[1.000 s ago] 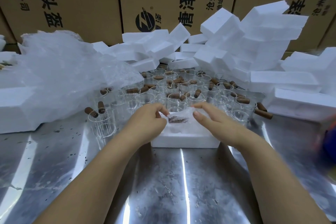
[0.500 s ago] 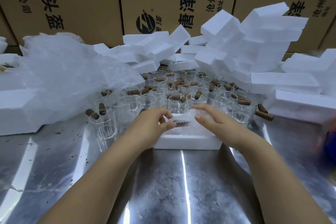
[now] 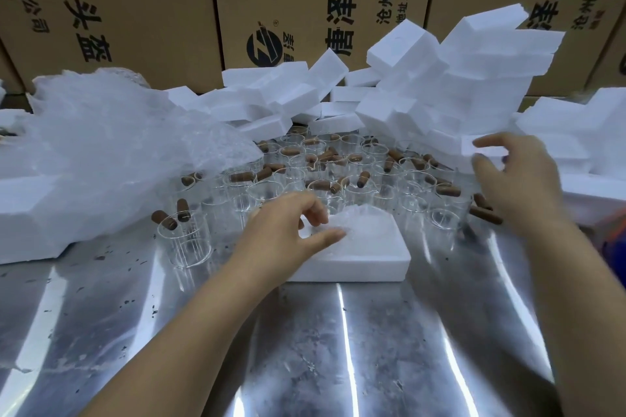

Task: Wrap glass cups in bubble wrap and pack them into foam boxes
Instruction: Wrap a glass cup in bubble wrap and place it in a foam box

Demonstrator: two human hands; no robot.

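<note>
A low white foam box (image 3: pixel 352 264) lies on the metal table in front of me. A cup wrapped in bubble wrap (image 3: pixel 359 223) rests in it. My left hand (image 3: pixel 288 227) presses its fingers on the wrapped cup's left side. My right hand (image 3: pixel 518 179) is spread open at the right, its fingers reaching around the edge of a white foam piece (image 3: pixel 484 149) in the pile. Several bare glass cups (image 3: pixel 372 176) with brown corks stand behind the box. One cup (image 3: pixel 184 240) stands apart at the left.
A heap of bubble wrap (image 3: pixel 111 145) lies over foam blocks at the left. Stacked foam boxes (image 3: pixel 474 78) fill the back and right. Cardboard cartons (image 3: pixel 305 3) wall off the rear. The steel table (image 3: pixel 305 349) gleams in the foreground. Something blue and orange (image 3: pixel 614 234) sits at the right edge.
Both hands held the wrapped cup over the box. Now the cup lies in the box under my left hand, and my right hand has let go and swung right to the foam pile.
</note>
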